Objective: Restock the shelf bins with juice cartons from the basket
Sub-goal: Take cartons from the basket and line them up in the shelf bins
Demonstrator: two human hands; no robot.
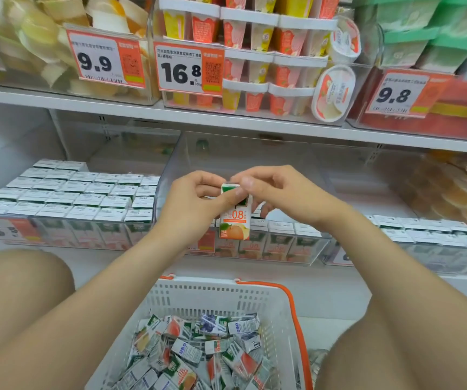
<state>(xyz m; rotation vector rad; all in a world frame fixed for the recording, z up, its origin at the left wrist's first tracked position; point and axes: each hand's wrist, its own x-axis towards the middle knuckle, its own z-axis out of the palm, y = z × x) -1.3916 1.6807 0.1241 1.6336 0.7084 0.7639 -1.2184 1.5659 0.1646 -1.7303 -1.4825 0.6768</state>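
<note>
A small juice carton point(235, 220) with an orange "0.8" label is held upright in front of the middle clear shelf bin point(311, 249). My left hand point(195, 201) grips its left side and my right hand point(271, 190) pinches its top; both are shut on it. That bin holds a front row of cartons. The left bin point(66, 198) is packed with rows of cartons, tops up. Below, between my knees, a white basket point(215, 299) with an orange handle holds several loose cartons in a jumble.
A third bin point(429, 235) at the right holds more cartons. The upper shelf point(170, 114) carries clear bins of cup desserts with price tags 9.9, 16.8 and 9.8. My bare knees flank the basket at the bottom left and right.
</note>
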